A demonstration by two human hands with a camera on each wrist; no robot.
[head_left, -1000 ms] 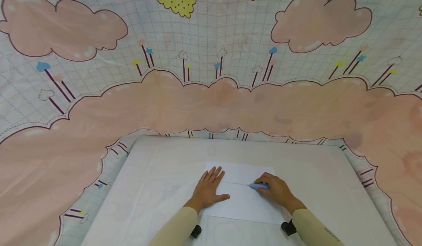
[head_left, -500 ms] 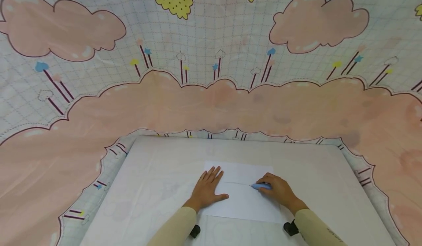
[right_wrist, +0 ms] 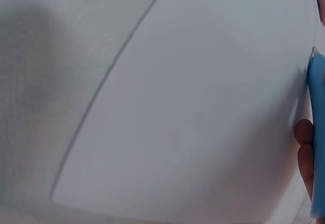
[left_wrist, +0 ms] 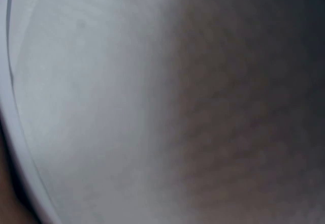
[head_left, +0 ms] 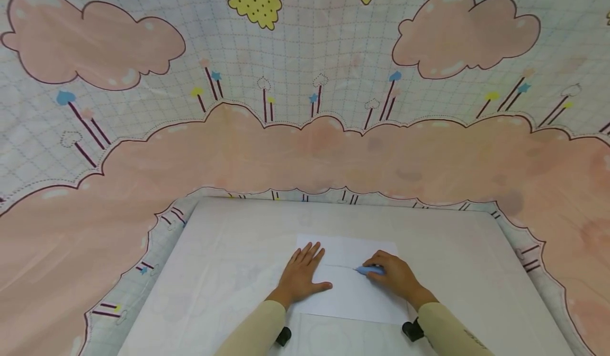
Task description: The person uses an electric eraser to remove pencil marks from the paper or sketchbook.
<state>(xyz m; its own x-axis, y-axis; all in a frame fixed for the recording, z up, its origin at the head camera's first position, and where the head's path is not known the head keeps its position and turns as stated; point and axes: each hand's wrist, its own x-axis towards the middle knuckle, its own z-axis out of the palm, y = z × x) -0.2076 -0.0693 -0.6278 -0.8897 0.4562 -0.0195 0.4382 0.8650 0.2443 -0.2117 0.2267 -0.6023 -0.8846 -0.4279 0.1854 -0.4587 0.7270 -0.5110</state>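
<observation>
A white sheet of paper [head_left: 355, 297] lies on the table, a thin line [head_left: 339, 265] running across it. My left hand [head_left: 299, 274] rests flat on its left part, fingers spread and thumb out to the side. My right hand [head_left: 395, 275] grips a light-blue pen-like tool [head_left: 371, 269] with a thick body. The tool's slim metal tip [right_wrist: 314, 50] points left, at the line's right end; whether it is a pen or a cutter is unclear. In the right wrist view, fingertips [right_wrist: 304, 155] curl against the blue body [right_wrist: 318, 132]. The left wrist view is mostly blurred.
The paper sits on a pale covered table [head_left: 229, 239]. A clear rectangular outline [head_left: 352, 335] shows below the sheet. Black wrist cameras [head_left: 412, 330] sit under both sleeves. A patterned cloth [head_left: 305, 154] hangs behind and around the table.
My right hand and the blue tool shift slightly right, then back left along the line. The left hand stays put on the paper.
</observation>
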